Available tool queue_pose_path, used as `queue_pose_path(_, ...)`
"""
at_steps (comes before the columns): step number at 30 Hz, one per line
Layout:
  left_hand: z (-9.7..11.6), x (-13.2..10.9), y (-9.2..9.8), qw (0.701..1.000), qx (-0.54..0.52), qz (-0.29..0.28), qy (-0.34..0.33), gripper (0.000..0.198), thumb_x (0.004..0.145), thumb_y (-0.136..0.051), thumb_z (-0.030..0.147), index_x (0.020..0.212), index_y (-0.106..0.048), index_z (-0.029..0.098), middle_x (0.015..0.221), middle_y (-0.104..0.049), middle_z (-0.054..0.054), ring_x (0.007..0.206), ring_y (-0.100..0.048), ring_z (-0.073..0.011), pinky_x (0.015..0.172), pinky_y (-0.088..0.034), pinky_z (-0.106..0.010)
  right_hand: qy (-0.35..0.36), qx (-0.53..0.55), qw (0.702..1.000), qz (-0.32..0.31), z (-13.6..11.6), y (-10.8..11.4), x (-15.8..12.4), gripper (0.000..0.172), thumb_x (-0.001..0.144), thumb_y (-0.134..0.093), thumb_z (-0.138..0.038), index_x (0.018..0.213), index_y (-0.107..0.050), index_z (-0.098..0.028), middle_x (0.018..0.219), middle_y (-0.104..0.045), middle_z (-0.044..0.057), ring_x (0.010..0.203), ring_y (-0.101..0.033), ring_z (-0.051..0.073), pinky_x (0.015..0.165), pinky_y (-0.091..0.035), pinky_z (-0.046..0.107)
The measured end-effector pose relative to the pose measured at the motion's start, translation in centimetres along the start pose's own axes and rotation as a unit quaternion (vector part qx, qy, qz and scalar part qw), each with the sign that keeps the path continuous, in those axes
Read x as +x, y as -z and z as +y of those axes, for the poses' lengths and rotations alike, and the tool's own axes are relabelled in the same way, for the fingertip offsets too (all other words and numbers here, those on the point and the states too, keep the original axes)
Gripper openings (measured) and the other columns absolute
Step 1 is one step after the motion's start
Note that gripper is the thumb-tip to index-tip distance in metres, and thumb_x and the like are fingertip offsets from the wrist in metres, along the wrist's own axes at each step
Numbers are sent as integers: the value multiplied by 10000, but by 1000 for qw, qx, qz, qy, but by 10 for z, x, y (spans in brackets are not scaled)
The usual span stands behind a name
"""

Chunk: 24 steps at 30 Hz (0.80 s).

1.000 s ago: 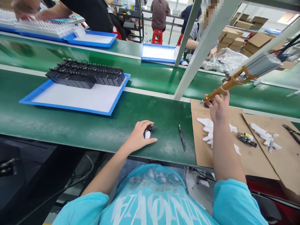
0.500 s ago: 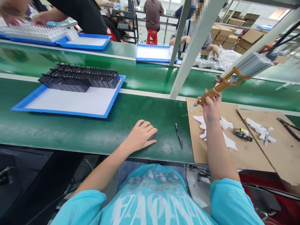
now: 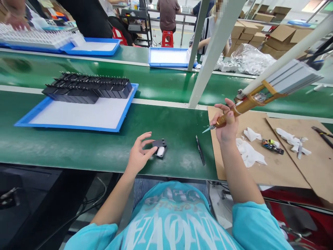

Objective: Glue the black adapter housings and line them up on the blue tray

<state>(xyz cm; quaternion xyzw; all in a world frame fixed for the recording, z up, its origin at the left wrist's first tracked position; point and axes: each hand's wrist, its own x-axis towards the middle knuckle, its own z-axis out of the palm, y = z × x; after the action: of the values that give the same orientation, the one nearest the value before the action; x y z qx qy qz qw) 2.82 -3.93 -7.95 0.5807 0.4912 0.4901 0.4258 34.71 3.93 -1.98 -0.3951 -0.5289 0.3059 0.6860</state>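
My left hand (image 3: 141,151) pinches the edge of a small black plastic case (image 3: 159,143), which looks like a power adapter housing with prongs and a white part inside. It rests on the green bench (image 3: 179,121). In my right hand (image 3: 225,121) is a gold-coloured dispensing gun (image 3: 243,107) with a pale blue needle tip, angled down to the left. That tip hangs above the bench, apart from the case. Between the hands lies a pair of black tweezers (image 3: 200,150).
Rows of black adapters (image 3: 88,86) stand in a blue-rimmed tray (image 3: 75,126) at left. Brown cardboard (image 3: 275,166) at right bears white wipes (image 3: 249,152), a small circuit part (image 3: 272,146) and pliers (image 3: 322,135). A metal post (image 3: 205,69) rises ahead. Co-workers sit and stand beyond.
My left hand has moved left and uncovered the black case, which it now grips by its edge. My right hand has brought the dispensing gun's tip left and lower.
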Motion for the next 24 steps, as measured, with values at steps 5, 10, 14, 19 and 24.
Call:
queue_pose_path(5, -2, -8, -18, 990, 134, 18, -39, 252, 947, -500, 347, 1040, -700, 226, 1176, -699, -72, 1123, -643, -226, 934, -562, -413, -4, 45, 998, -39, -22, -45, -29, 474, 863, -417, -695, 1186, -485, -355, 1030, -584, 9, 423, -429, 54, 355, -401, 236)
queue_pose_path(10, -6, -20, -39, 956, 278, -24, -95, 465, 847, -656, 420, 1254, -597, 203, 1279, -653, -125, 1198, -597, -303, 1034, -466, -491, 7, 74, 996, -38, -40, -88, -53, 505, 866, -341, -735, 1172, -436, -345, 1084, -564, 28, 407, -401, 42, 327, -389, 222)
queue_pose_path(14, -7, -19, -47, 948, 314, -1, -57, 352, 828, -676, 416, 1103, -618, 203, 1065, -721, -117, 1005, -673, -308, 877, -523, -454, 6, 110, 994, -25, -48, -108, -62, 532, 883, -285, -729, 1167, -436, -307, 1149, -568, 64, 398, -401, 38, 309, -385, 232)
queue_pose_path(19, 8, -21, -44, 965, 262, -9, -13, 317, 837, -658, 409, 1095, -582, 239, 854, -713, -9, 601, -634, -159, 600, -501, -277, -47, 189, 981, 2, -54, -116, -61, 502, 824, -434, -735, 1021, -490, -276, 1123, -604, 53, 388, -416, 31, 292, -363, 220)
queue_pose_path(24, 17, -24, -44, 964, 263, 13, -33, 274, 791, -685, 363, 1009, -601, 220, 733, -660, 31, 505, -543, -109, 551, -456, -229, -67, 277, 958, 7, -57, -117, -62, 463, 759, -596, -695, 950, -543, -277, 1045, -643, -7, 404, -491, 28, 327, -419, 197)
